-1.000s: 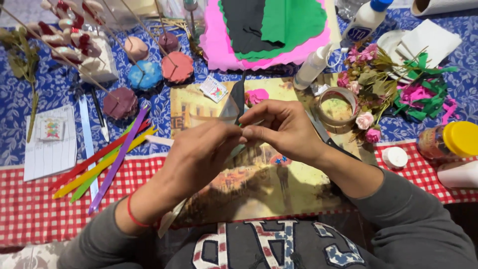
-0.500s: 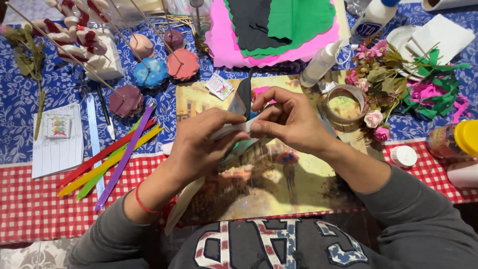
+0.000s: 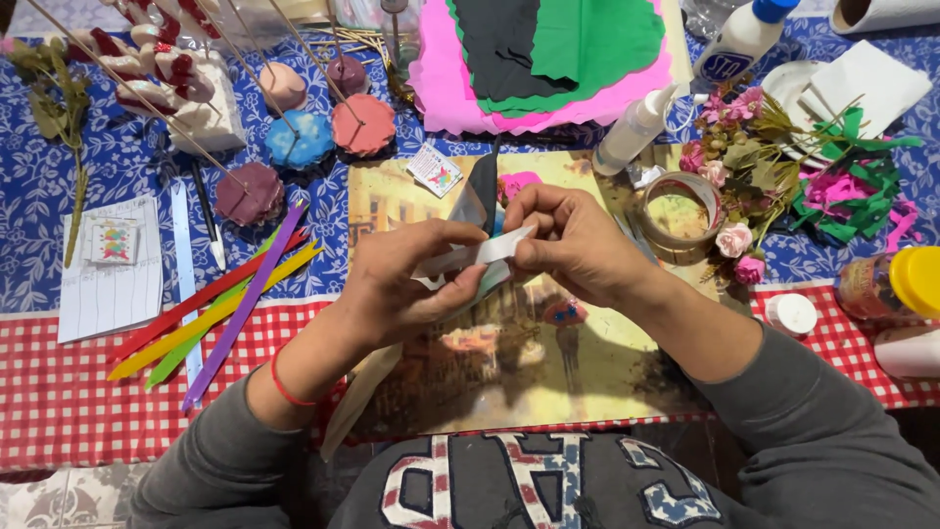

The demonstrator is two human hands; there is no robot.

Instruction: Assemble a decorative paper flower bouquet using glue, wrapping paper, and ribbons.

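Observation:
My left hand (image 3: pixel 406 284) and my right hand (image 3: pixel 568 245) meet over a painted picture mat (image 3: pixel 529 372) on the table. Between their fingertips they pinch a narrow white paper strip (image 3: pixel 480 253). Behind the strip a black foam piece (image 3: pixel 484 191) stands upright, with a bit of light blue paper under my fingers. A red band circles my left wrist.
Coloured foam strips (image 3: pixel 225 294) lie left of the mat. Foam discs on sticks (image 3: pixel 304 137) stand behind. Pink, green and black foam sheets (image 3: pixel 548 59), glue bottles (image 3: pixel 636 127), a tape roll (image 3: pixel 676 206), small flowers (image 3: pixel 734 176), green and pink scraps (image 3: pixel 852 186) and a yellow-lidded jar (image 3: pixel 896 284) lie right.
Both hands have drawn closer to the camera and the white strip now shows stretched between the fingers. The black piece stays upright behind them.

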